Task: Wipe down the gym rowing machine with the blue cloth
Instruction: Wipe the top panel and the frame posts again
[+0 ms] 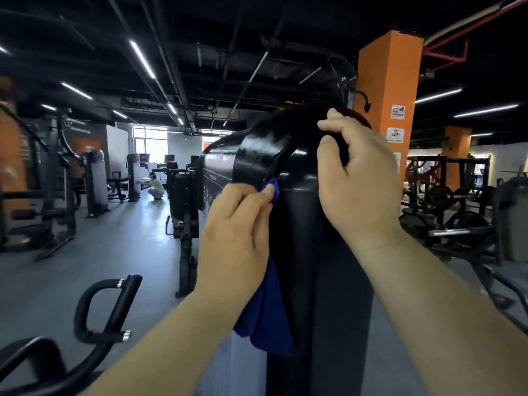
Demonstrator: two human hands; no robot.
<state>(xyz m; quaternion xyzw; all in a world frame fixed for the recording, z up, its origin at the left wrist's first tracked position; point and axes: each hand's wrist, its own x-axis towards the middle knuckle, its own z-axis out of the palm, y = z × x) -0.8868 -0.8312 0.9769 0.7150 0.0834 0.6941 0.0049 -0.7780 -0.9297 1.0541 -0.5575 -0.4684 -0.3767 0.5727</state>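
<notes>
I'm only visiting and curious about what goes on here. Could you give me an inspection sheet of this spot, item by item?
Surface: machine, glossy black, streaked with reflections.
Job's things: cloth, blue, its tip pressed to a seam on the machine, the rest hanging down.
Clutter: nothing seen.
Hands: left hand pinches the cloth; right hand grips the machine's top edge.
Cables: a dark lead curls beside the orange pillar.
Surroundings: grey floor, other machines, a black handle at lower left, a crouching person far off.
</notes>
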